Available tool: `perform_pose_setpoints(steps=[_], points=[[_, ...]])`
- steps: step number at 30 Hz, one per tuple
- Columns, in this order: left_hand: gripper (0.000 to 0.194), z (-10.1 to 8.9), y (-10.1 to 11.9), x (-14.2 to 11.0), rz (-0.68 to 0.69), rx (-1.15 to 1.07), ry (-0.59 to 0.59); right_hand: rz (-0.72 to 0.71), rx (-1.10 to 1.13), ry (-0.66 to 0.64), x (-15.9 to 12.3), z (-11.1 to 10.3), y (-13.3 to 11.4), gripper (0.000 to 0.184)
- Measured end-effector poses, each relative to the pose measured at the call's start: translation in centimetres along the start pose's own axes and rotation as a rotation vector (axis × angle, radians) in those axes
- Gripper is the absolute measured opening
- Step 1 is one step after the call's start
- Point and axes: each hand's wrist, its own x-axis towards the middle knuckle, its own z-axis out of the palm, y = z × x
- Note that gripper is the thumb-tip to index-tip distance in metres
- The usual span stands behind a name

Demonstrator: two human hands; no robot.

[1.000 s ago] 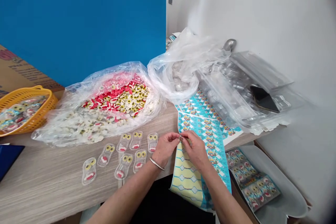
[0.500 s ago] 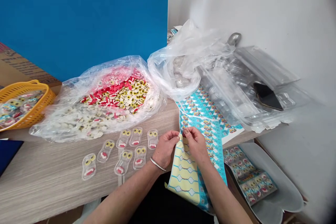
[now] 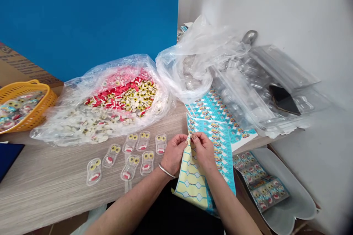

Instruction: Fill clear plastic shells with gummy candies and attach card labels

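From the head view, the left hand [image 3: 173, 154] and right hand [image 3: 204, 150] pinch the far end of a printed yellow-and-blue sheet [image 3: 191, 185] between pressed fingers [image 3: 194, 137]. The sheet's long axis runs away from the person, across the near edge of the surface [image 3: 46, 180], just beside clear eye-shaped packs [image 3: 146, 163].

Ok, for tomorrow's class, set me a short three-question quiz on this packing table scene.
1. Which wrist, left or right, wears the metal bangle?
2. True or false: the left hand and the right hand both pinch the printed sheet.
3. How many clear face-shaped packs lie on the table?

Key: 1. left; 2. true; 3. seven.
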Motion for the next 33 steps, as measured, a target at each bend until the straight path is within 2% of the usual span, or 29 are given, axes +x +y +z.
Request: perform_pose_setpoints(steps=[2, 4, 6, 7, 8, 10, 13, 16, 18, 20, 22, 23, 25, 27, 29, 30, 33], points=[[0.017, -0.3, 0.3, -0.4, 0.13, 0.245, 0.078, 0.07, 0.084, 0.001, 0.4, -0.2, 0.7, 0.027], [0.027, -0.5, 0.8, -1.0, 0.389, 0.556, 0.123, 0.102, 0.158, -0.02, 0.7, -0.4, 1.3, 0.027], [0.029, -0.5, 1.2, -1.6, 0.684, 0.922, 0.063, 0.121, 0.215, -0.044, 0.9, -0.5, 1.4, 0.028], [0.028, -0.4, 1.3, -1.8, 0.785, 1.094, 0.009, 0.128, 0.236, -0.045, 1.0, -0.5, 1.4, 0.029], [0.026, -0.4, 1.2, -1.8, 0.826, 1.225, -0.041, 0.134, 0.249, -0.041, 1.0, -0.6, 1.2, 0.029], [0.025, -0.2, 0.9, -1.6, 0.809, 1.403, -0.083, 0.126, 0.281, 0.012, 1.1, -0.9, 0.5, 0.029], [0.03, -0.2, 0.3, -0.7, 0.74, 1.498, -0.079, 0.008, 0.359, 0.202, 0.7, -1.9, -1.5, 0.023], [0.033, -0.4, 0.4, -0.1, 0.69, 1.313, -0.117, -0.182, 0.257, 0.373, -0.5, -2.6, -3.6, 0.015], [0.028, -0.4, 1.1, -0.5, 0.564, 0.959, -0.171, -0.326, 0.04, 0.383, -1.5, -2.4, -4.4, 0.009], [0.027, -0.3, 1.9, -1.5, 0.346, 0.468, -0.223, -0.5, -0.207, 0.298, -2.7, -1.8, -4.4, 0.005], [0.032, -0.3, 2.5, -3.0, 0.13, -0.005, -0.223, -0.669, -0.405, 0.188, -3.8, -0.8, -3.9, 0.013], [0.03, -0.3, 2.7, -3.7, 0.05, -0.186, -0.204, -0.728, -0.478, 0.143, -4.4, -0.2, -3.6, 0.019], [0.026, -1.0, 2.7, -5.0, -0.052, -0.408, -0.124, -0.797, -0.565, 0.043, -5.6, 0.8, -3.2, 0.029], [0.026, -2.8, 2.6, -5.9, -0.117, -0.47, -0.03, -0.821, -0.57, -0.136, -6.6, 1.7, -3.2, 0.037], [0.028, -5.8, 2.8, -6.7, -0.148, -0.411, 0.044, -0.817, -0.5, -0.287, -7.3, 2.2, -3.5, 0.039], [0.029, -7.5, 3.0, -7.1, -0.144, -0.329, 0.068, -0.794, -0.463, -0.3, -7.4, 2.4, -3.8, 0.038], [0.031, -12.8, 4.4, -8.2, -0.064, 0.063, 0.088, -0.623, -0.405, -0.168, -7.0, 3.1, -4.9, 0.035]])
